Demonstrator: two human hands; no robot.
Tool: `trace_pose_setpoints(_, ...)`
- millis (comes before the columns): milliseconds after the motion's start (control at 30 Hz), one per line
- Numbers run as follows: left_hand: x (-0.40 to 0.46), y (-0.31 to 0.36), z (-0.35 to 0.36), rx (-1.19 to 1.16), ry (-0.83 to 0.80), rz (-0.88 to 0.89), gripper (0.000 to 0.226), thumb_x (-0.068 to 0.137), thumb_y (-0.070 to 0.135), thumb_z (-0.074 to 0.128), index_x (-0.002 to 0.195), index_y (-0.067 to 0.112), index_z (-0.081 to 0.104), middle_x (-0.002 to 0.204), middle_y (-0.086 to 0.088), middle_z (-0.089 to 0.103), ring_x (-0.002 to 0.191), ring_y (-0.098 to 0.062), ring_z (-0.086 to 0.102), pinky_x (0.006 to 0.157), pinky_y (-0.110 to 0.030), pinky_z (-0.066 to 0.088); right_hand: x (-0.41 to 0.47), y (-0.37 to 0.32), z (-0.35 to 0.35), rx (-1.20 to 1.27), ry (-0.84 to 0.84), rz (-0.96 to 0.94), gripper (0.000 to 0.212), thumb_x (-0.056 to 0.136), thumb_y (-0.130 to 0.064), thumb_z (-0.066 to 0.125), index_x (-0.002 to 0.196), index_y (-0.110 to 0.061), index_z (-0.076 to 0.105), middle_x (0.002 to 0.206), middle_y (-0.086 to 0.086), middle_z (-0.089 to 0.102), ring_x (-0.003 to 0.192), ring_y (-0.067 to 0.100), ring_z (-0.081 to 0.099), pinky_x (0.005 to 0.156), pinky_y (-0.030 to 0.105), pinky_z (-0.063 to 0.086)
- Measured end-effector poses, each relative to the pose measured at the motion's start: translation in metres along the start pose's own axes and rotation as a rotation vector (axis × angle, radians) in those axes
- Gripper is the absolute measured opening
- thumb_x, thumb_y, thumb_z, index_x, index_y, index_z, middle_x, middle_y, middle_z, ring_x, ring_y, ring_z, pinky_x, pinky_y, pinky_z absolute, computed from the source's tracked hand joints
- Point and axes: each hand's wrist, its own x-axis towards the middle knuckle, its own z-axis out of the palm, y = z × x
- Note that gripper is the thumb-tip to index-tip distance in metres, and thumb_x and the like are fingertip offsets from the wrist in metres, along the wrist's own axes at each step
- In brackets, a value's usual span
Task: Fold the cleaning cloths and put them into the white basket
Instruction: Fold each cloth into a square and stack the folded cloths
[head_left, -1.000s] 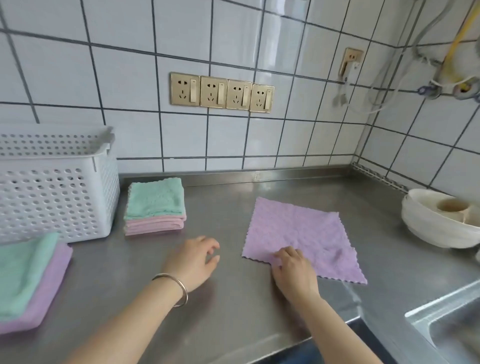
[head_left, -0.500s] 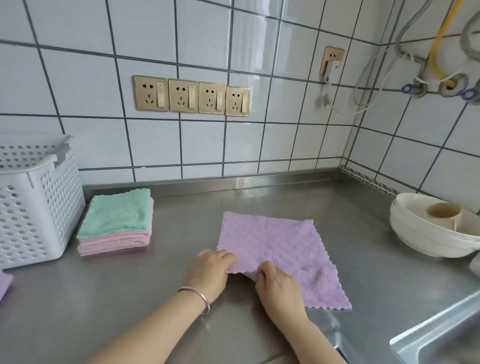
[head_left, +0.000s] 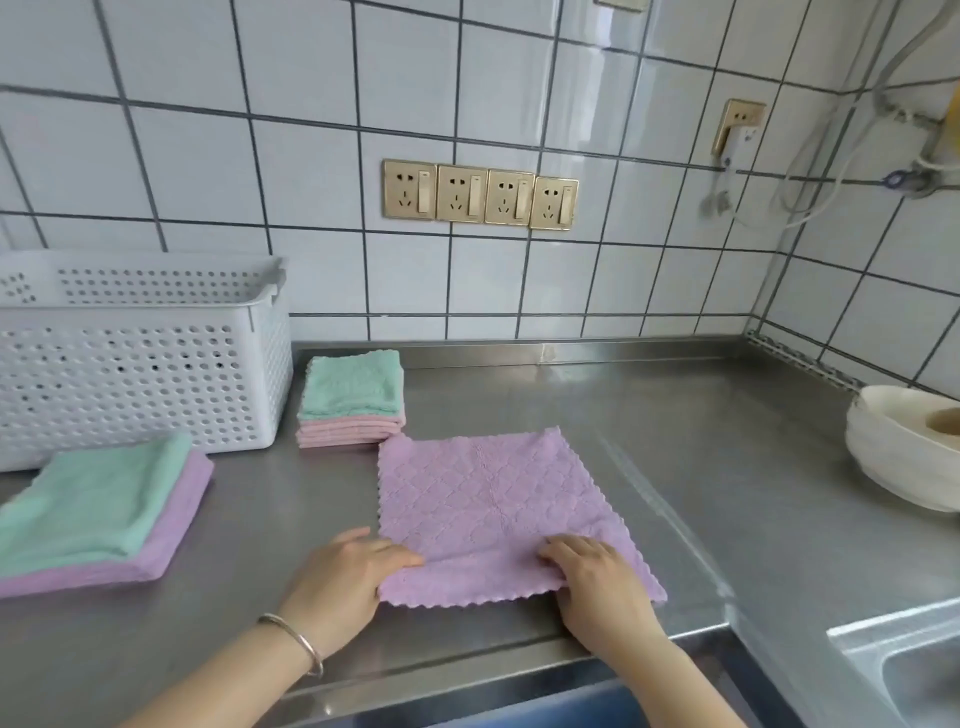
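Both hands (head_left: 343, 582) pinching purple cloth (head_left: 488, 499) – near edge

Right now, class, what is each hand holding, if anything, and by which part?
Both the left hand and right hand grip the purple cloth by its near edge.

Bare forearms, no sleeves; a thin silver bangle (head_left: 293, 640) on the left wrist
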Motion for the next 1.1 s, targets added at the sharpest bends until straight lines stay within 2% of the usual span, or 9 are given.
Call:
trace_pose_setpoints(133,-0.067,-0.018,-0.019,-0.220,0.002,-0.199,0.069,0.048,-0.004,0.048,0.100,0.039,0.062,0.084,0.023,0.070,0.076,0.005,0.061,0.065,-0.003,0.042,-0.017,-0.027,0.002,0.040,-0.054,-0.040,0.060,0.036,-0.005,0.068,0.085,-0.039,0.069,0.090,-0.027,0.068,0.075,-0.003,0.066,0.053,0.005,0.043)
trace_pose_setpoints(200,-0.089,-0.024,-0.027,-0.284,0.074,-0.265,0.077,0.055,-0.004,0.035,0.106,0.051,0.052,0.104,0.037,0.059,0.088,0.012,0.056,0.073,0.003,0.039,-0.023,-0.032,0.005,0.044,-0.036,-0.067,0.064,0.033,-0.004,0.074,0.087,-0.038,0.072,0.094,-0.026,0.069,0.080,-0.003,0.067,0.056,0.007,0.048)
trace_pose_setpoints(333,-0.113,-0.022,-0.051,-0.351,-0.042,-0.325,0.079,0.066,0.002,0.032,0.079,0.079,0.046,0.083,0.064,0.042,0.086,0.033,0.048,0.079,0.004,0.038,-0.028,-0.036,-0.002,0.075,-0.062,-0.075,0.047,0.045,-0.006,0.065,0.081,-0.036,0.073,0.088,-0.022,0.071,0.077,0.003,0.067,0.058,0.015,0.053)
trace_pose_setpoints(467,-0.133,-0.038,-0.059,-0.409,-0.175,-0.424,0.066,0.080,-0.002,0.044,0.081,0.062,0.062,0.089,0.027,0.071,0.090,0.007,0.065,0.082,-0.011,0.049,-0.034,-0.040,-0.033,0.165,-0.290,0.064,0.008,0.072,-0.021,0.055,0.068,-0.023,0.061,0.064,-0.009,0.063,0.061,0.010,0.054,0.060,0.028,0.045)
trace_pose_setpoints(600,-0.139,-0.039,-0.079,-0.477,-0.275,-0.442,0.035,0.085,0.007,0.053,0.088,0.037,0.071,0.088,0.008,0.074,0.076,0.000,0.064,0.072,-0.014,0.047,-0.039,-0.036,-0.057,0.236,-0.360,0.231,0.047,0.072,-0.038,0.070,0.043,-0.020,0.039,0.041,-0.005,0.041,0.049,0.006,0.027,0.047,0.018,0.027)
trace_pose_setpoints(800,-0.134,-0.043,-0.096,-0.673,-0.268,-0.502,0.025,0.085,0.010,0.061,0.077,0.032,0.071,0.069,0.010,0.068,0.062,0.009,0.048,0.062,-0.011,0.039,-0.030,-0.035,-0.087,0.485,-0.631,0.249,0.030,0.063,-0.052,0.076,0.061,-0.024,0.065,0.057,-0.009,0.061,0.058,-0.005,0.050,0.059,0.013,0.036)
trace_pose_setpoints(900,-0.124,-0.048,-0.091,-0.747,-0.219,-0.607,0.019,0.084,0.020,0.062,0.065,0.022,0.060,0.060,0.009,0.048,0.059,0.003,0.040,0.058,-0.018,0.031,-0.015,-0.040,-0.074,0.655,-0.517,0.332,0.029,0.074,-0.040,0.074,0.085,-0.013,0.073,0.079,-0.001,0.073,0.075,0.004,0.061,0.078,0.025,0.046)
trace_pose_setpoints(967,-0.113,-0.053,-0.082,-0.771,-0.076,-0.735,0.025,0.084,0.029,0.060,0.068,0.009,0.061,0.063,0.006,0.053,0.060,-0.007,0.046,0.058,-0.022,0.033,0.001,-0.049,-0.059,0.664,-0.349,0.419,0.016,0.086,-0.021,0.064,0.079,-0.007,0.069,0.070,0.000,0.065,0.066,0.011,0.056,0.067,0.027,0.043)
trace_pose_setpoints(1100,-0.083,-0.064,-0.055,-0.504,-0.004,-0.888,0.028,0.092,0.024,0.053,0.067,0.011,0.053,0.066,-0.005,0.055,0.067,-0.023,0.051,0.059,-0.030,0.031,0.036,-0.069,-0.029,0.566,-0.188,0.591,0.026,0.091,-0.018,0.056,0.068,-0.007,0.050,0.062,0.002,0.047,0.057,0.016,0.042,0.053,0.028,0.027)
